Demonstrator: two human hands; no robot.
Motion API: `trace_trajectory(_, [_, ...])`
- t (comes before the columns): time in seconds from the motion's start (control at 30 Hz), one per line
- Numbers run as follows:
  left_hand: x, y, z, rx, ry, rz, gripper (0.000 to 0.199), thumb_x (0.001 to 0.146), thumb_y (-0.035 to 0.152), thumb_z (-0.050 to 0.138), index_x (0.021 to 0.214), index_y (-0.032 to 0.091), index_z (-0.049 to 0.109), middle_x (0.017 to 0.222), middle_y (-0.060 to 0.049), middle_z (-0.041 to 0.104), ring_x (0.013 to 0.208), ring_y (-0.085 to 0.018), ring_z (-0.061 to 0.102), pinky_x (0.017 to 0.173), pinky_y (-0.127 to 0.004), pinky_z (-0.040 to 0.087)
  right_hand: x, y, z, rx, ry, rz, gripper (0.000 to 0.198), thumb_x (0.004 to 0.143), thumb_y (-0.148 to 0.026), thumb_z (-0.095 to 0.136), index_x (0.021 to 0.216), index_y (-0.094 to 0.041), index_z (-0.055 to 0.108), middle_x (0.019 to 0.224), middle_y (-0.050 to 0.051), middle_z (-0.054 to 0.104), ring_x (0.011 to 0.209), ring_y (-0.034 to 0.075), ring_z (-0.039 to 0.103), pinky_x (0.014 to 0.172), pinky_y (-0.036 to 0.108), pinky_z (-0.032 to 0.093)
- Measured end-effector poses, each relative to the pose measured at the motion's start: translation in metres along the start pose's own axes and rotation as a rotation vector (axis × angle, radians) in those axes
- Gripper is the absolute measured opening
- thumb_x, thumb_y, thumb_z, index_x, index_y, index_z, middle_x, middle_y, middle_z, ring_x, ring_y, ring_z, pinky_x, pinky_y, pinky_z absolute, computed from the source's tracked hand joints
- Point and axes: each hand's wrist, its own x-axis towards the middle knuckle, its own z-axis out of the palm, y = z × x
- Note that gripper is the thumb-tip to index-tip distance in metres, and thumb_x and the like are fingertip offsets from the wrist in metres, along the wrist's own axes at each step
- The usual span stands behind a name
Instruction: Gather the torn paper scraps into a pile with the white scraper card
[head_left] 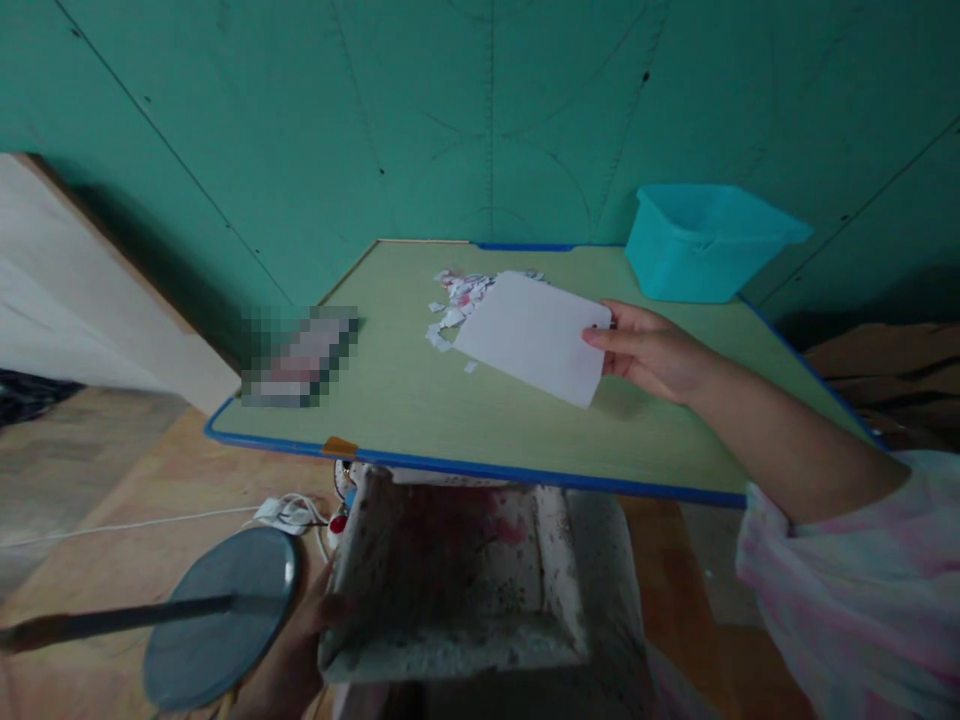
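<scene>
My right hand (645, 350) is closed on the right end of a thin white card (525, 335), thumb on top beside a small dark spot near the edge. The card is held slantwise over the table (390, 390). Behind its left part lies a heap of torn paper scraps (454, 310), partly hidden by the card. My left hand (300, 640), dim at the bottom, grips the left side of a stained open box (559, 560). That box is held below the table's front edge, with reddish and dark marks inside.
A turquoise bin (690, 260) stands at the table's back right. On the left of the table lies a blurred-out flat object (304, 360). A round grey stool (217, 620) and a white cable (292, 515) are on the floor. Behind the table rises a green wall (300, 120).
</scene>
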Motion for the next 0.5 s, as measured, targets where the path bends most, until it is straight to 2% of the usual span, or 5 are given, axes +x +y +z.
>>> trace_trajectory(0.1, [0.000, -0.005, -0.028, 0.074, 0.005, 0.123, 0.055, 0.047, 0.019, 0.074, 0.101, 0.028, 0.066, 0.048, 0.006, 0.069, 0.054, -0.025, 0.067, 0.043, -0.028, 0.052, 0.000, 0.000, 0.000, 0.006, -0.002, 0.008, 0.023, 0.070, -0.023, 0.062, 0.091, -0.021, 0.055, 0.086, 0.001, 0.065, 0.073, 0.015, 0.062, 0.062, 0.029, 0.051])
trace_trajectory(0.2, [-0.003, -0.014, -0.044, 0.171, -0.007, 0.061, 0.058, 0.049, 0.017, 0.071, 0.105, 0.030, 0.065, 0.064, 0.003, 0.074, 0.071, -0.030, 0.069, 0.056, -0.034, 0.056, 0.001, 0.000, 0.002, 0.015, -0.002, 0.021, 0.022, 0.069, -0.021, 0.062, 0.091, -0.020, 0.056, 0.086, 0.001, 0.065, 0.072, 0.015, 0.062, 0.061, 0.030, 0.051])
trace_trajectory(0.27, [-0.005, -0.020, -0.047, 0.202, -0.015, 0.019, 0.050, 0.052, 0.017, 0.070, 0.101, 0.029, 0.067, 0.068, 0.001, 0.075, 0.080, -0.032, 0.068, 0.064, -0.037, 0.056, 0.001, 0.000, 0.003, 0.019, 0.004, 0.018, 0.022, 0.069, -0.020, 0.061, 0.090, -0.020, 0.056, 0.085, 0.001, 0.065, 0.071, 0.015, 0.062, 0.061, 0.030, 0.052])
trace_trajectory(0.37, [-0.006, -0.029, -0.047, 0.243, 0.036, 0.054, 0.036, 0.054, 0.017, 0.071, 0.088, 0.029, 0.071, 0.073, 0.001, 0.076, 0.093, -0.030, 0.064, 0.077, -0.036, 0.054, 0.002, 0.001, 0.002, 0.017, 0.008, 0.009, 0.021, 0.069, -0.019, 0.061, 0.090, -0.019, 0.057, 0.084, 0.001, 0.065, 0.072, 0.014, 0.062, 0.062, 0.029, 0.052])
trace_trajectory(0.5, [-0.004, -0.038, -0.045, 0.267, 0.172, 0.058, 0.046, 0.054, 0.022, 0.074, 0.100, 0.026, 0.067, 0.080, 0.000, 0.075, 0.101, -0.027, 0.060, 0.084, -0.033, 0.049, 0.003, 0.002, 0.000, 0.020, 0.005, -0.002, 0.022, 0.068, -0.020, 0.062, 0.089, -0.018, 0.056, 0.081, 0.000, 0.065, 0.069, 0.013, 0.061, 0.059, 0.025, 0.051])
